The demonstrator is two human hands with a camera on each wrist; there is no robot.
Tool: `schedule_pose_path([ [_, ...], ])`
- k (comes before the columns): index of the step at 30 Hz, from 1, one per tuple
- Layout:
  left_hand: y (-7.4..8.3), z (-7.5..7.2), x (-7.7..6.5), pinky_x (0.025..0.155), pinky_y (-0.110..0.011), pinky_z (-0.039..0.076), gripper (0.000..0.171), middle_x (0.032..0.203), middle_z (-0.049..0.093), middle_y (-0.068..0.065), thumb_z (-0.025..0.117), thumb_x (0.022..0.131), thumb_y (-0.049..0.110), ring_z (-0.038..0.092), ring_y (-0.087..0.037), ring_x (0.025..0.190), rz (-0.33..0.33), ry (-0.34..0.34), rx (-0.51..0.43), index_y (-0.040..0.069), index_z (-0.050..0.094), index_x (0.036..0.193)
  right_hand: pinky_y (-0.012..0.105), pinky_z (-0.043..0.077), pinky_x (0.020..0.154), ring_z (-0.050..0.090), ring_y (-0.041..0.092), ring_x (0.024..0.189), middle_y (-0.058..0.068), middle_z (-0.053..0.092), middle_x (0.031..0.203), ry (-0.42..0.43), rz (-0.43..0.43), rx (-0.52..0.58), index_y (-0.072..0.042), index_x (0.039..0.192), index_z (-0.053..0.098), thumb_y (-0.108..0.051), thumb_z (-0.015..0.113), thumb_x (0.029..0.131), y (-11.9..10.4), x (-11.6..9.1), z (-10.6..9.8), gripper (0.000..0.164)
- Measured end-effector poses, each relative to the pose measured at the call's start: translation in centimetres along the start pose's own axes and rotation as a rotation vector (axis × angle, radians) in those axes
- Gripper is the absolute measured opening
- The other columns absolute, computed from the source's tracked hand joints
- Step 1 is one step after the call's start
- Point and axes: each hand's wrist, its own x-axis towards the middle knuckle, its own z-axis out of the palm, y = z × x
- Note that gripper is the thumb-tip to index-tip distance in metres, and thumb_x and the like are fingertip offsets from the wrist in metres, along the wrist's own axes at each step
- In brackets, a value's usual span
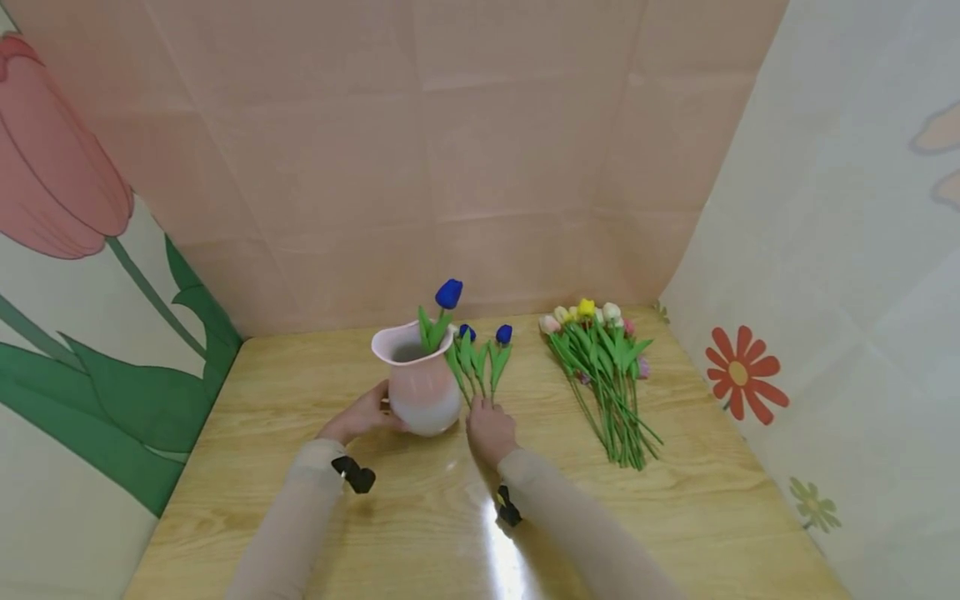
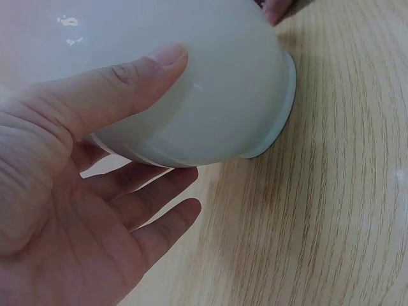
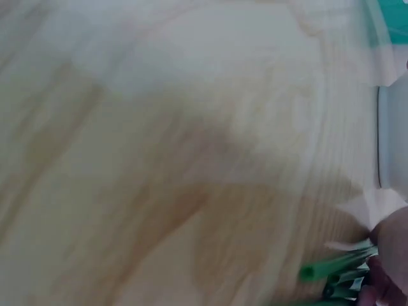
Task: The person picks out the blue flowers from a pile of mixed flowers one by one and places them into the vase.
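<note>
A pink-and-white vase point(image 1: 423, 392) stands on the wooden table, with one blue tulip point(image 1: 448, 294) rising from its mouth. My left hand point(image 1: 369, 414) holds the vase from its left side. In the left wrist view the thumb point(image 2: 137, 83) presses on the glossy vase wall, while the other fingers point(image 2: 162, 197) reach under its curve. Just right of the vase, my right hand point(image 1: 492, 433) grips several green stems of blue tulips point(image 1: 504, 335), whose blooms point away from me. The cut ends of the stems point(image 3: 319, 271) stick out below that hand in the right wrist view.
To the right lies a bunch of tulips point(image 1: 600, 367), white, yellow, pink and purple, with their stems towards me. A pink cloth backdrop point(image 1: 465, 167) rises behind the table point(image 1: 300, 367). Flower-printed sheets point(image 1: 847, 275) hang at both sides. Dark wrist cameras sit on both sleeves.
</note>
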Motion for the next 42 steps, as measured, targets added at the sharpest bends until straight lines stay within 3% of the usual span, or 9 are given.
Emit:
schedule_pose_path([
  [4, 0.0, 0.0, 0.1, 0.093, -0.043, 0.040, 0.086, 0.133, 0.042, -0.019, 0.078, 0.072, 0.007, 0.045, -0.033, 0.115, 0.012, -0.004, -0.003, -0.002, 0.026, 0.141, 0.039, 0.045, 0.052, 0.055, 0.026, 0.075, 0.011, 0.055, 0.088, -0.045, 0.034, -0.037, -0.005, 0.103, 0.047, -0.011, 0.047, 0.090, -0.3, 0.3, -0.2, 0.014],
  [8, 0.0, 0.0, 0.1, 0.094, -0.044, 0.038, 0.087, 0.134, 0.041, -0.020, 0.078, 0.072, 0.009, 0.044, -0.033, 0.116, 0.009, -0.004, 0.000, -0.001, 0.025, 0.141, 0.040, 0.047, 0.055, 0.057, 0.027, 0.076, 0.012, 0.057, 0.088, -0.053, 0.062, 0.002, -0.003, 0.101, 0.051, -0.015, 0.052, 0.090, -0.5, 0.4, -0.5, 0.017],
  [16, 0.1, -0.1, -0.1, 0.094, -0.044, 0.039, 0.086, 0.134, 0.041, -0.021, 0.077, 0.073, 0.009, 0.044, -0.034, 0.117, 0.016, -0.017, 0.000, -0.002, 0.025, 0.141, 0.036, 0.043, 0.043, 0.058, 0.026, 0.056, 0.012, 0.060, 0.072, 0.072, 0.020, 0.242, 0.002, 0.119, 0.045, -0.011, 0.054, 0.089, 0.7, 0.5, -3.1, 0.034],
  [21, 0.0, -0.2, 0.0, 0.094, -0.043, 0.039, 0.084, 0.132, 0.043, -0.020, 0.077, 0.073, 0.009, 0.045, -0.033, 0.116, 0.019, -0.017, 0.002, -0.001, 0.027, 0.140, 0.032, 0.041, 0.042, 0.057, 0.020, 0.057, 0.006, 0.061, 0.077, 0.153, 0.009, 0.274, -0.009, 0.106, 0.055, -0.016, 0.060, 0.089, 2.0, 0.8, -6.7, 0.020],
  [27, -0.1, -0.2, 0.1, 0.097, -0.047, 0.035, 0.085, 0.132, 0.044, -0.017, 0.079, 0.072, 0.011, 0.043, -0.032, 0.118, -0.012, -0.006, 0.000, 0.001, 0.029, 0.140, 0.026, 0.041, 0.044, 0.054, 0.013, 0.057, 0.002, 0.061, 0.075, 0.391, -0.099, 0.228, -0.009, 0.099, 0.063, -0.016, 0.066, 0.085, 4.6, 0.9, -10.0, 0.016],
  [31, 0.1, -0.2, 0.0, 0.098, -0.047, 0.034, 0.085, 0.132, 0.044, -0.016, 0.079, 0.071, 0.012, 0.042, -0.031, 0.119, -0.030, -0.006, -0.007, 0.003, 0.030, 0.139, 0.033, 0.045, 0.053, 0.055, 0.019, 0.063, 0.004, 0.062, 0.079, 0.627, -0.184, 0.150, -0.007, 0.092, 0.067, -0.014, 0.070, 0.081, 7.1, 1.2, -11.5, 0.013],
  [34, 0.3, -0.2, 0.0, 0.098, -0.047, 0.034, 0.084, 0.131, 0.044, -0.016, 0.079, 0.071, 0.011, 0.042, -0.031, 0.118, -0.031, -0.006, -0.014, 0.002, 0.031, 0.139, 0.039, 0.042, 0.056, 0.055, 0.024, 0.065, 0.005, 0.063, 0.081, 0.742, -0.175, 0.093, -0.009, 0.093, 0.069, -0.014, 0.071, 0.080, 9.1, 1.4, -12.3, 0.014],
  [38, 0.3, -0.2, -0.1, 0.098, -0.048, 0.034, 0.083, 0.131, 0.044, -0.017, 0.079, 0.071, 0.010, 0.042, -0.031, 0.118, -0.032, -0.005, -0.009, 0.001, 0.031, 0.138, 0.042, 0.039, 0.057, 0.054, 0.029, 0.069, 0.007, 0.063, 0.083, 0.799, -0.122, 0.054, -0.012, 0.097, 0.070, -0.013, 0.071, 0.080, 11.8, 1.6, -12.7, 0.018],
  [42, 0.3, -0.2, -0.1, 0.098, -0.047, 0.034, 0.084, 0.131, 0.045, -0.016, 0.079, 0.071, 0.011, 0.043, -0.030, 0.118, -0.039, -0.006, -0.004, 0.002, 0.031, 0.139, 0.044, 0.039, 0.059, 0.054, 0.032, 0.072, 0.009, 0.064, 0.085, 0.791, -0.071, 0.046, -0.013, 0.100, 0.070, -0.012, 0.070, 0.081, 14.2, 1.5, -12.5, 0.019],
])
